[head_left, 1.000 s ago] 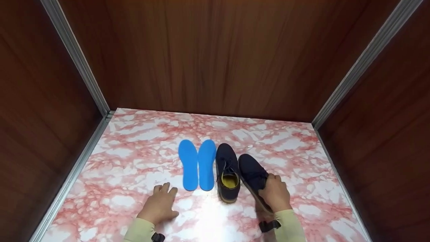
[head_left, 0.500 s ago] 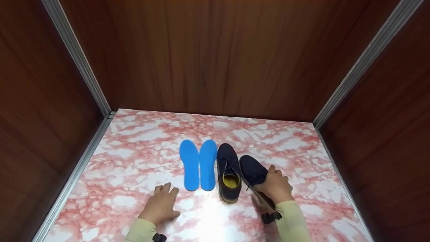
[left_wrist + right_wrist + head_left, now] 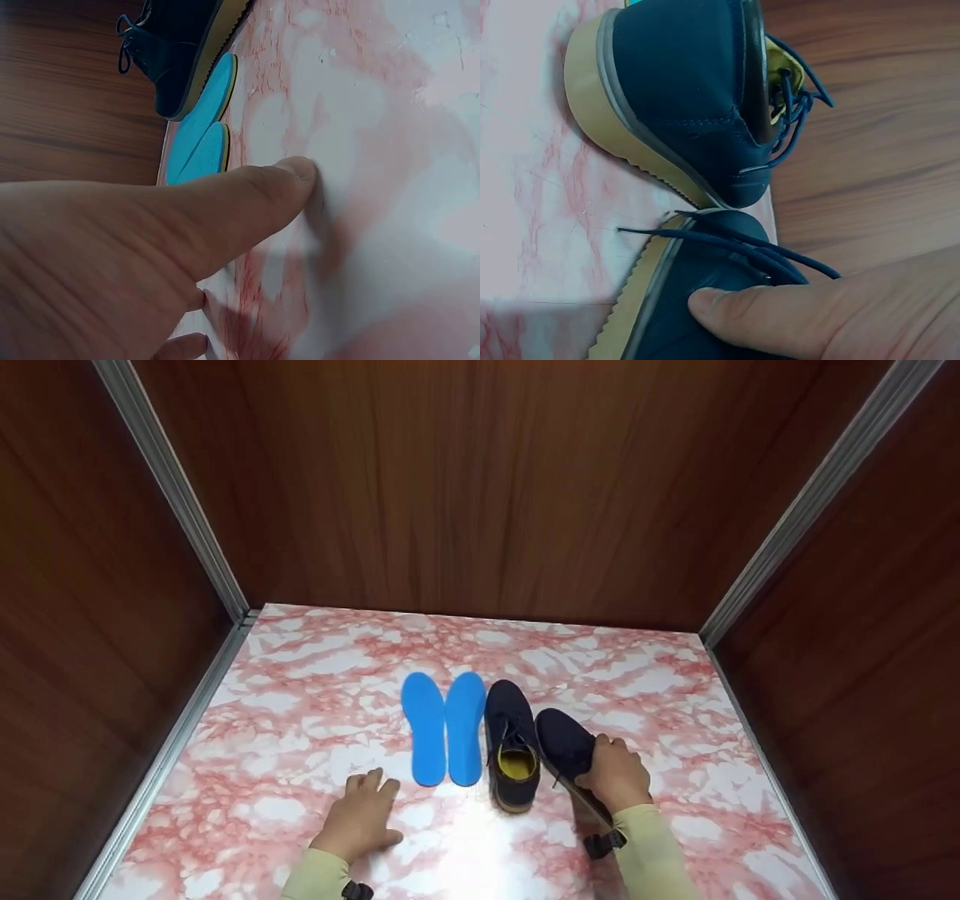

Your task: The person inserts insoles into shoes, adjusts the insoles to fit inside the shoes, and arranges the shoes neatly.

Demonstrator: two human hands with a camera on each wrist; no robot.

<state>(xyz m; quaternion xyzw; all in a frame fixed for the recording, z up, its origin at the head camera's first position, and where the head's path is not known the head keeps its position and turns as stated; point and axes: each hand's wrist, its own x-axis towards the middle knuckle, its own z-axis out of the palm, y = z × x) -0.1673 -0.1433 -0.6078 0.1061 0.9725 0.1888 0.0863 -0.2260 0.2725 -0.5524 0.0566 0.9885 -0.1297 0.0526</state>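
My right hand (image 3: 616, 775) grips the right-hand navy shoe (image 3: 561, 739), which lies slanted with its toe pointing up and left. In the right wrist view the thumb (image 3: 761, 311) presses on the side of that shoe, beside its loose laces (image 3: 742, 244). The other navy shoe (image 3: 511, 787), with a yellow inside, stands upright just left of it. Two blue insoles (image 3: 427, 735) lie side by side left of the shoes. My left hand (image 3: 358, 817) rests on the surface, fingers spread and holding nothing, nearest to the insoles.
The red-and-white marbled surface (image 3: 300, 720) carries all the items. Dark wood panels (image 3: 465, 495) rise at the back and both sides, with grey metal rails (image 3: 169, 484) at the corners.
The right hand has shifted slightly on the slanted shoe, and a lace of that shoe now shows at its left side. The left hand has stayed in place.
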